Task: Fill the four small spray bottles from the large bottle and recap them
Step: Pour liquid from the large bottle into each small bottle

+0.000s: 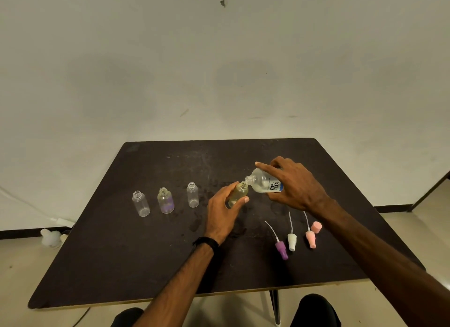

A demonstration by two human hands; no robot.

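Note:
My right hand (pixel 295 184) grips the large clear bottle (pixel 264 183), tipped on its side with its open neck pointing left. My left hand (pixel 224 208) holds a small uncapped bottle (pixel 238 194) tilted so its mouth meets the large bottle's neck; yellowish liquid shows inside it. Three more small clear bottles stand uncapped in a row to the left: one (pixel 141 203), a second (pixel 165 200) with a purple tint at its base, and a third (pixel 192 195). A purple spray cap (pixel 281 249), a white one (pixel 292 241) and a pink one (pixel 310 239) lie near the front right, with a loose pink cover (pixel 316 227).
The dark table (pixel 121 253) has wet smudges around its middle. A pale bottle-like object (pixel 51 238) lies on the floor to the left, by the wall. The table's front edge is close to my knees.

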